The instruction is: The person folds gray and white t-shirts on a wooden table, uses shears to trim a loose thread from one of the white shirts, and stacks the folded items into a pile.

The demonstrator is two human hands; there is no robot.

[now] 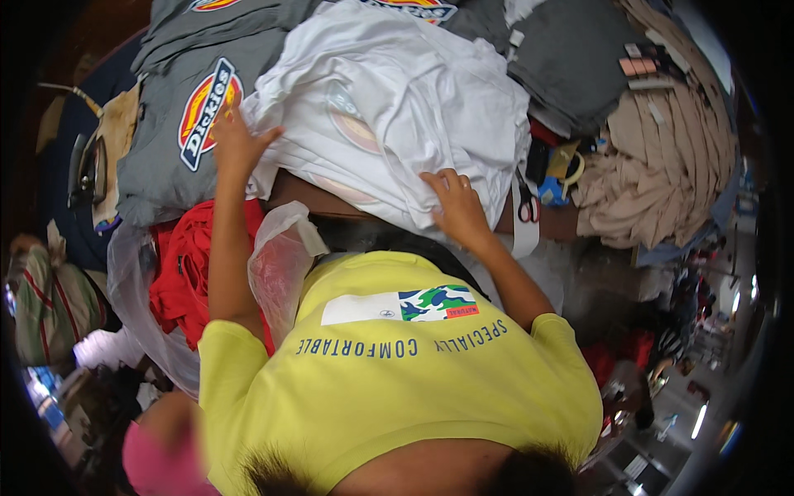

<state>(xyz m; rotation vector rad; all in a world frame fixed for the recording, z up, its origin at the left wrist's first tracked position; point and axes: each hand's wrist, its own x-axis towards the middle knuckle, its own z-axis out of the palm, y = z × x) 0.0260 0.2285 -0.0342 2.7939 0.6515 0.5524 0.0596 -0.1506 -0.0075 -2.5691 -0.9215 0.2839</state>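
Note:
A rumpled white T-shirt (397, 99) lies spread in front of me, with a faint rounded print showing through its cloth. My left hand (238, 142) is at its left edge, thumb and fingers apart, beside a grey T-shirt (157, 124) that bears a red, yellow and blue badge print. On the near right part of the white shirt rests my right hand (459, 208), its fingers spread over the cloth. More white cloth layers show under the top one.
Red clothing (186, 264) fills a clear plastic bag (132, 273) at near left. An iron (89, 169) stands far left. To the right are scissors (527, 202), a tape roll (573, 169) and a beige garment pile (662, 165). A person in pink (161, 455) is at lower left.

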